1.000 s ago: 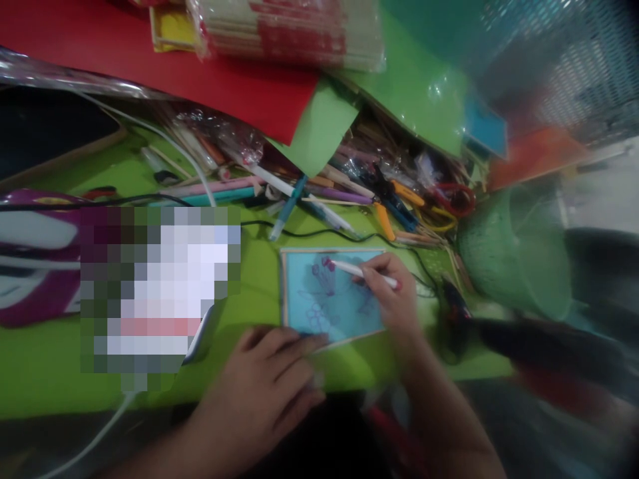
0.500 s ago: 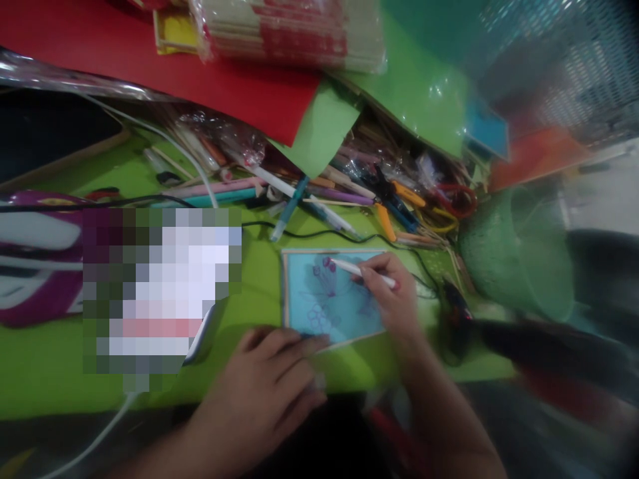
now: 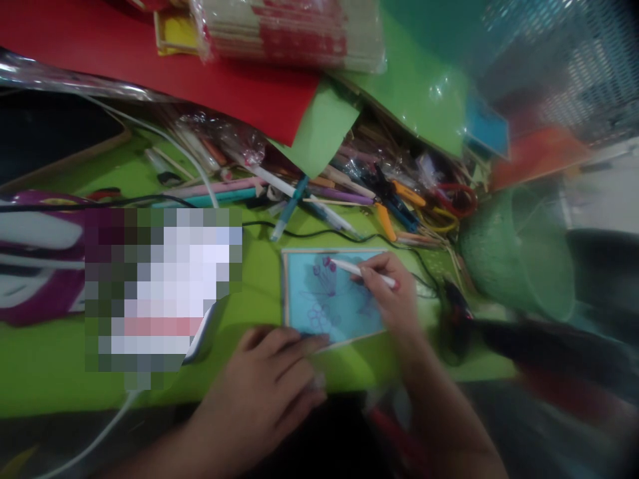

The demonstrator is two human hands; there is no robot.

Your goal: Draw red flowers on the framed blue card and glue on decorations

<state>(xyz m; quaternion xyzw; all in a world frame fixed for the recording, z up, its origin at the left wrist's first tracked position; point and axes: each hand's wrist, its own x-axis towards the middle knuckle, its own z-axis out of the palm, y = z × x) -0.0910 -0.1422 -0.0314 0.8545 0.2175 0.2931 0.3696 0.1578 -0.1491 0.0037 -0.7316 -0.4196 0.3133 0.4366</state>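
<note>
My right hand (image 3: 387, 289) pinches a white marker pen (image 3: 372, 274) with a reddish end. Its tip meets a small purple flower on a light blue framed panel (image 3: 299, 276), which carries flower outlines in dark ink. At the panel's lower left edge rests my left hand (image 3: 272, 379), fingers stretched out and fingertips on the border. Below those fingers, by the thumb, is a small pale spot I cannot make out.
A lit, pixelated device (image 3: 170, 293) with a white cable lies left, beside a purple and white object (image 3: 40, 259). Pens, sticks and scissors (image 3: 449, 206) crowd behind the panel. A green basket (image 3: 519, 253) stands right; red sheet (image 3: 239, 100) and wrapped sticks (image 3: 294, 33) lie behind.
Almost nothing differs. Both hands keep their places, and the marker tip stays at the same purple flower.
</note>
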